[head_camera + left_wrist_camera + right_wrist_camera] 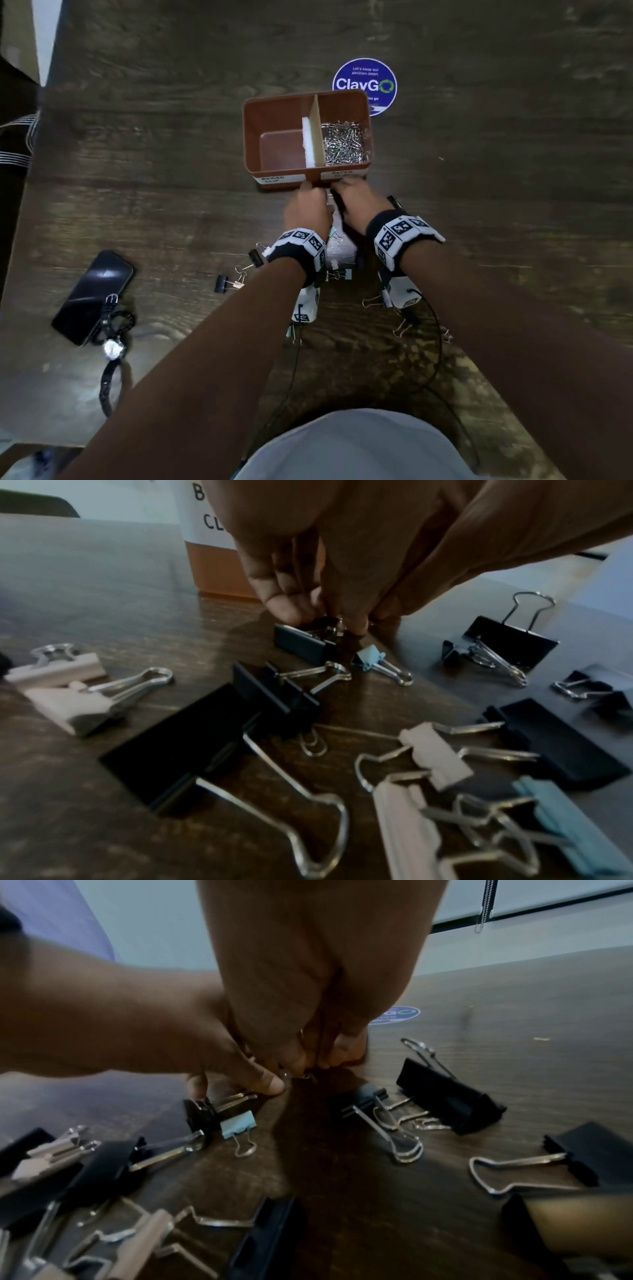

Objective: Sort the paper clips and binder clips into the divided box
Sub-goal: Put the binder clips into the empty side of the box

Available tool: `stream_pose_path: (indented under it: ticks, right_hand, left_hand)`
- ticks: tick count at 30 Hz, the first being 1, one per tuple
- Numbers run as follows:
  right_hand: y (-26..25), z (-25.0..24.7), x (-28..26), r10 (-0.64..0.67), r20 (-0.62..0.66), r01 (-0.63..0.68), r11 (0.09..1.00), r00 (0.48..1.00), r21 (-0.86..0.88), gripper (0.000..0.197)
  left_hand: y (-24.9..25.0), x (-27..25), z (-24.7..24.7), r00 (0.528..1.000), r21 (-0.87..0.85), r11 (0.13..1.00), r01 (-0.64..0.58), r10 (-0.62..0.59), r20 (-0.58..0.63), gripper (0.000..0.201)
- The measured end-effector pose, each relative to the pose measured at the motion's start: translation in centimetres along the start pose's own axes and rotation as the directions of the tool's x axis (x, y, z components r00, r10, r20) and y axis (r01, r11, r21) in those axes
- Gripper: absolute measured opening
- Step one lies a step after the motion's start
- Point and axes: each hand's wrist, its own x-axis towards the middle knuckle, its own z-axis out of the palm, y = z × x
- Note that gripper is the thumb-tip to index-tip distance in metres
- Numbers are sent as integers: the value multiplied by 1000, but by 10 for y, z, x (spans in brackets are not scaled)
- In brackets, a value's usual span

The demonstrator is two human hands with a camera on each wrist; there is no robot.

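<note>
A brown divided box (251,137) stands ahead of me; its left compartment, labelled for binder clips, holds none, and its right one holds a heap of silver paper clips (344,144). Both hands meet just in front of it. My left hand (318,198) (298,612) grips a black binder clip (301,642) (202,1112) lying on the table. My right hand (339,193) (308,1069) pinches a small silver wire piece (304,1075), seemingly a paper clip, right beside that clip. Several binder clips in black, white and pale blue (368,657) lie scattered under my wrists.
A loose paper clip (313,744) lies among the large black binder clips (181,748). A phone (92,298) and a wristwatch (113,346) lie at the left. A round blue sticker (364,82) sits behind the box. A thin black cable (436,342) runs under my right arm.
</note>
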Motion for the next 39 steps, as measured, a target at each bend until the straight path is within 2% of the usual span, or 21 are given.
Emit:
stream_pose_path:
  ticks: [2, 5, 9, 11, 13, 15, 16, 18, 20, 22, 23, 25, 28, 31, 33, 35, 37, 39]
  right_hand:
    - [-1, 5, 6, 10, -50, -11, 1000, 999, -27, 39]
    - [-4, 10, 11, 36, -100, -42, 997, 994, -58, 37]
    - [-11, 12, 8, 57, -113, -69, 992, 992, -107, 36]
    - [-14, 10, 3, 35, -123, -51, 990, 992, -130, 32]
    - [-15, 8, -3, 1, -91, -14, 990, 996, -141, 32]
    - [-11, 6, -11, -7, -52, 7, 1000, 999, 9, 42]
    - [-9, 3, -17, 36, -42, -30, 990, 998, 135, 46]
    - [-1, -5, -32, 161, -91, -117, 922, 983, 370, 38]
    - [11, -14, -53, 298, -112, -199, 831, 948, 519, 24]
    - [23, -25, -75, 341, -16, -252, 723, 940, 643, 29]
    - [26, -31, -84, 328, 50, -272, 677, 943, 684, 33]
    - [35, -36, -98, 309, 110, -297, 660, 945, 690, 36]
    - [54, -33, -110, 402, 38, -308, 632, 915, 711, 36]
    - [74, -29, -120, 517, 46, -372, 547, 855, 750, 35]
    - [81, -29, -126, 520, 104, -404, 506, 848, 762, 31]
    - [84, -26, -128, 505, 117, -416, 533, 855, 736, 30]
    - [82, -21, -128, 478, 129, -436, 616, 869, 656, 30]
    - [75, -15, -128, 427, 193, -453, 674, 883, 583, 29]
  left_hand:
    - [0, 1, 2, 1000, 20, 1000, -4, 4, 2, 11]
    - [-3, 4, 1, 999, 7, 1000, 19, -19, 46, 14]
    - [-8, 9, 3, 983, 3, 994, -112, 110, 147, 24]
    - [-10, 12, 5, 972, -33, 991, -130, 133, 193, 32]
    - [-12, 12, 2, 970, -42, 989, -144, 150, 189, 34]
    - [-15, 10, -3, 976, -127, 976, -175, 189, 110, 32]
    - [-16, 8, -6, 977, -188, 964, -188, 203, 61, 30]
    - [-18, -2, -9, 971, -253, 940, -228, 239, 11, 29]
    - [-18, -10, -10, 969, -318, 921, -226, 245, 19, 36]
    - [-16, -13, -4, 967, -338, 914, -223, 251, 42, 54]
    - [-13, -14, -1, 962, -320, 916, -241, 269, 47, 57]
    - [-6, -14, 4, 951, -328, 908, -260, 299, 75, 43]
    - [11, -17, 8, 950, -452, 879, -150, 255, 179, 25]
    - [23, -17, 12, 939, -559, 829, 18, 178, 295, 27]
    - [30, -20, 7, 912, -605, 790, 98, 173, 373, 34]
    - [38, -22, 6, 874, -599, 795, 95, 221, 433, 40]
    - [46, -23, 6, 842, -537, 842, 55, 250, 478, 36]
    - [54, -24, 11, 797, -451, 893, -5, 276, 537, 31]
